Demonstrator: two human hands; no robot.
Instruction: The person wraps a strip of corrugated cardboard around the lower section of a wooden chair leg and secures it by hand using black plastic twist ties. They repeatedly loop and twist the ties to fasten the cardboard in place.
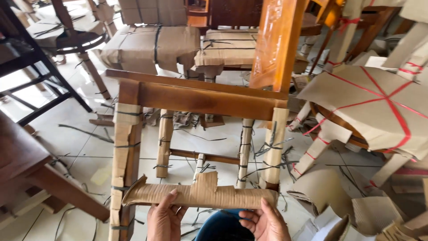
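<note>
Cardboard strip [200,195]: being held level across the chair's front legs, as if matched to the lower rail.
Left hand [165,218]: fingers being curled around its left part.
Right hand [266,221]: fingers being wrapped under its right end.
Wooden chair [200,100]: legs being kept cardboard-wrapped, bound with straps.

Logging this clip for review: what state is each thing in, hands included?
Left hand: gripping the cardboard strip.
Right hand: gripping the strip's other end.
Cardboard strip: curled, torn, held level.
Wooden chair frame: seatless, legs cardboard-wrapped and strapped.
Round table at right: cardboard-covered, bound with red strapping.
Chairs behind: wrapped in cardboard, black-strapped.
</note>
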